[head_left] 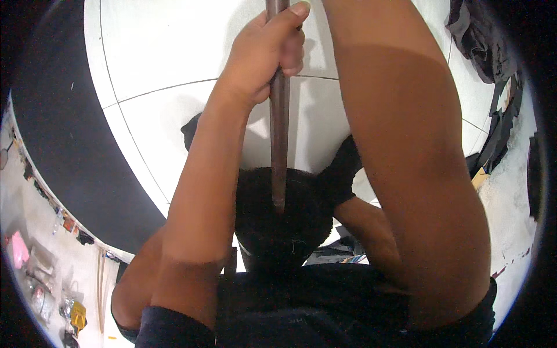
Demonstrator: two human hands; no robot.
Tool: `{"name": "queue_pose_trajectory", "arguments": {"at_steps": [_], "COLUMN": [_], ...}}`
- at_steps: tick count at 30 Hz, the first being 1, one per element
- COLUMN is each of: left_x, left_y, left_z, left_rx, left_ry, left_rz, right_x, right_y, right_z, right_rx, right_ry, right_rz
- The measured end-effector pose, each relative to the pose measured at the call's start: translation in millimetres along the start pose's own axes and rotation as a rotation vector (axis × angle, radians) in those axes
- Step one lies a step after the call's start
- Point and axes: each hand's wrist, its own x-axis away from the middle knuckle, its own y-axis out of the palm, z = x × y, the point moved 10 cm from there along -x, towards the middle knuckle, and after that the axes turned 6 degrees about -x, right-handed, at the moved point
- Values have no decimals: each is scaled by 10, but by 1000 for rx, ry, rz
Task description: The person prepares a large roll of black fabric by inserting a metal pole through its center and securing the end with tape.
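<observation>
My left hand (pixel 270 49) is wrapped round a long brown pole (pixel 279 122), with the thumb lying toward the top of the picture. The pole runs from the upper edge straight down toward my body. Its near end lies over a dark, round, fuzzy-looking thing (pixel 284 238) just in front of my lap; whether they touch, I cannot tell. On the right, my right arm (pixel 406 116) stretches up past the upper edge, and its hand is out of the picture. What the pole's far end looks like is also cut off.
White floor tiles (pixel 156 46) lie below, with a wide black strip (pixel 64 104) along the left. Black-clad feet (pixel 342 168) stand near the round thing. Dark cloth (pixel 484 46) lies at the upper right. Small items, among them a yellow one (pixel 78 316), clutter the lower left.
</observation>
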Motion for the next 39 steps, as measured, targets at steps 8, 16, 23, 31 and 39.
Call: {"name": "queue_pose_trajectory", "arguments": {"at_steps": [8,16,23,31,39], "left_x": [-50,84,-133,-121,46], "left_y": [103,133,388,138,287], "left_z": [36,-30,-39,-320,-701], "left_rx": [-272,-134,92,88,72], "left_ry": [139,60,51,-89,-147], "left_rz": [199,201,-33,50,-39], "right_x": [-246,-12,-290,99,937], "right_y": [-436,-314,-694,-676,-697], "right_z": [132,135,111,338,601], "right_rx": [-265,-346,-60,242,650], "right_ry": [30,96,-70,91,-13], "right_rz": [-6,-15,162,300,459]}}
